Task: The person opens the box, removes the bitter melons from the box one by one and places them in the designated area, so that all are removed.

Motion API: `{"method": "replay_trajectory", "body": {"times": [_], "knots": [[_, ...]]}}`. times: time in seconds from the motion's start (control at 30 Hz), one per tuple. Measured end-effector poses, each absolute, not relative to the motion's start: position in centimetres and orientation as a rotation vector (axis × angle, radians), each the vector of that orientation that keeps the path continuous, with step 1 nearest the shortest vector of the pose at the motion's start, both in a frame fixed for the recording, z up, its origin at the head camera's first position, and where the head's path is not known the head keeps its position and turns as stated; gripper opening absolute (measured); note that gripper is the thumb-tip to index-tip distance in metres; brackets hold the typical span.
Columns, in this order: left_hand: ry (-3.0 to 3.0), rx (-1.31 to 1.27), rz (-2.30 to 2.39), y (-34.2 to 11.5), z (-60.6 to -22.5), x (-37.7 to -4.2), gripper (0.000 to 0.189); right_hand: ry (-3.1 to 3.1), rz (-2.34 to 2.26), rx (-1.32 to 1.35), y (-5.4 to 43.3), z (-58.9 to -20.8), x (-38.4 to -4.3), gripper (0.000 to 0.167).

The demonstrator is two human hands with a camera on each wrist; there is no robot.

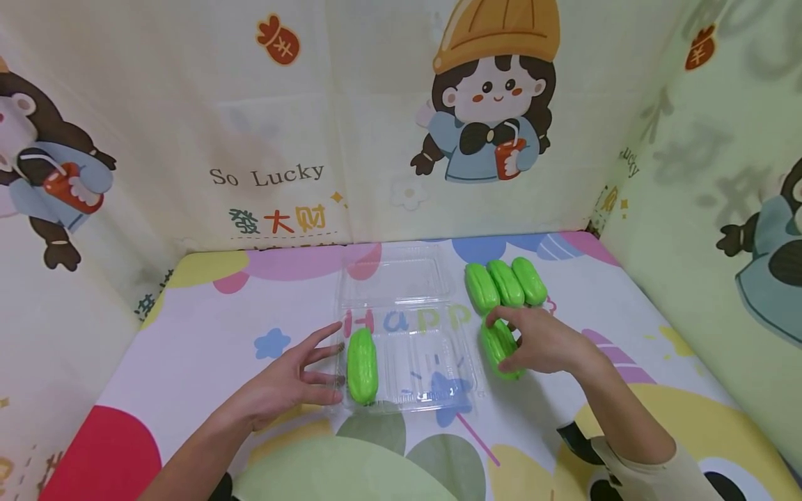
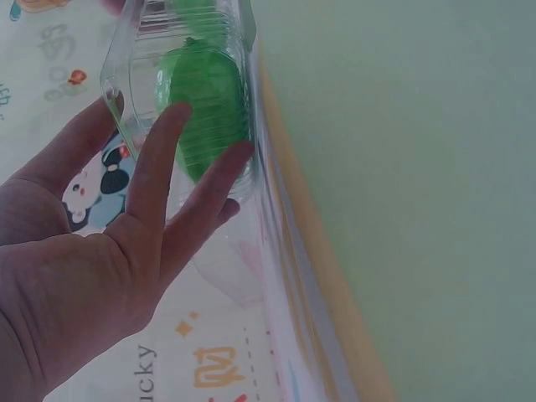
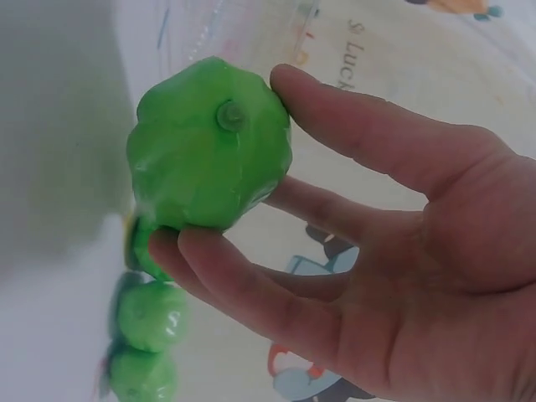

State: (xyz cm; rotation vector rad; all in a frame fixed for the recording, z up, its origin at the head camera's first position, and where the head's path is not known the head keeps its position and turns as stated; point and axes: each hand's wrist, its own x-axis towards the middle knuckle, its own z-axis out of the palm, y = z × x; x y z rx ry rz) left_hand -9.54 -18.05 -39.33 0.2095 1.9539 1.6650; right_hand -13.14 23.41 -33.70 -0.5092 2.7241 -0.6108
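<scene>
A clear plastic clamshell box [image 1: 416, 369] lies with its lid [image 1: 395, 275] folded back. Along its left side, inside, rests one green toy cucumber [image 1: 362, 367]. My left hand [image 1: 285, 383] has its fingers spread against the box's left wall; the left wrist view shows the fingertips [image 2: 180, 117] at the clear side, the cucumber behind it. To the right of the box, my right hand [image 1: 545, 341] pinches another ribbed toy cucumber [image 3: 209, 142] between thumb and fingers. From the head view I cannot tell whether it is off the table.
Beyond my right hand, three more green toy cucumbers [image 1: 506, 284] lie side by side at the back right. A patterned cloth [image 1: 207, 362] covers the table. Printed curtains [image 1: 376, 125] stand close behind it and along both sides.
</scene>
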Motion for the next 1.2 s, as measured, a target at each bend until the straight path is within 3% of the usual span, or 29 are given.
{"method": "replay_trajectory", "body": {"times": [1.2], "knots": [[1.939,0.21,1.679,-18.15,-39.46,-9.56,0.11,2.723,-0.523,-0.469,23.82,-34.56,-13.86,0.06]]}}
